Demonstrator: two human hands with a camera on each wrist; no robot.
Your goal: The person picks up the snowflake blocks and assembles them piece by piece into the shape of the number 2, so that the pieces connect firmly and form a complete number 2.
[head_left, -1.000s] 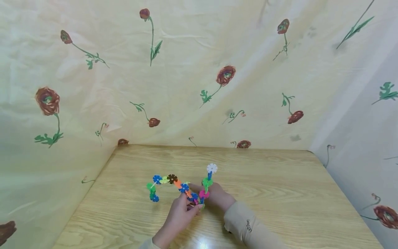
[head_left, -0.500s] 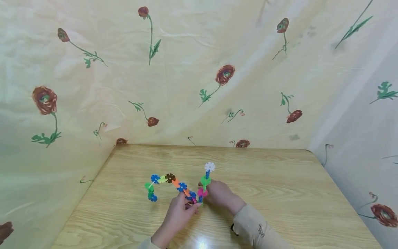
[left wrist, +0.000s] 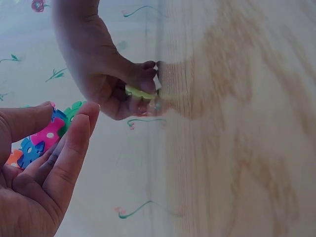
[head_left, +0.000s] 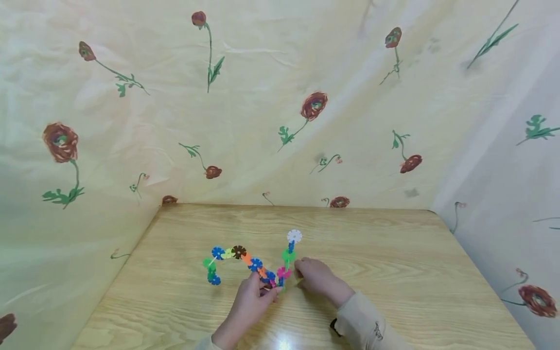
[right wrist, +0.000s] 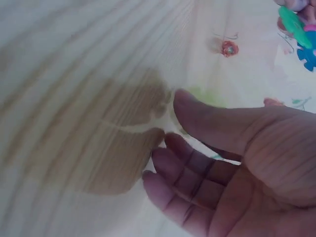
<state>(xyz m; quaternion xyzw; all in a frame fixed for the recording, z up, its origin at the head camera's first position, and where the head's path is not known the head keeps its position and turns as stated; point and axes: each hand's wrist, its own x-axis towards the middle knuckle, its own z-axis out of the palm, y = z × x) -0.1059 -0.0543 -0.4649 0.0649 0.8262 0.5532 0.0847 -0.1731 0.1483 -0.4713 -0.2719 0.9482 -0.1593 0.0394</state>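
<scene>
My left hand (head_left: pixel 247 301) pinches a chain of colourful snowflake discs (head_left: pixel 255 265) low in its bend, between thumb and fingers. One arm of the chain curves left to a blue disc (head_left: pixel 214 280); the other rises to a white disc (head_left: pixel 294 236). Pink discs (left wrist: pixel 48 134) show between the left fingers in the left wrist view. Just right of the rising arm is my right hand (head_left: pixel 321 279), low over the table. It pinches a yellow-green snowflake disc (left wrist: pixel 139 92), seen from the left wrist; the right wrist view has it mostly behind the thumb.
The wood-grain table (head_left: pixel 393 253) spreads around both hands. Flower-printed cloth (head_left: pixel 253 121) hangs along its back and both sides. By the right cuff, a small dark thing (head_left: pixel 335 327) shows at the sleeve's edge.
My right hand has drawn back to the right, from behind the chain to beside it, its fingers now bent down toward the table. The left hand and the chain stay nearly still.
</scene>
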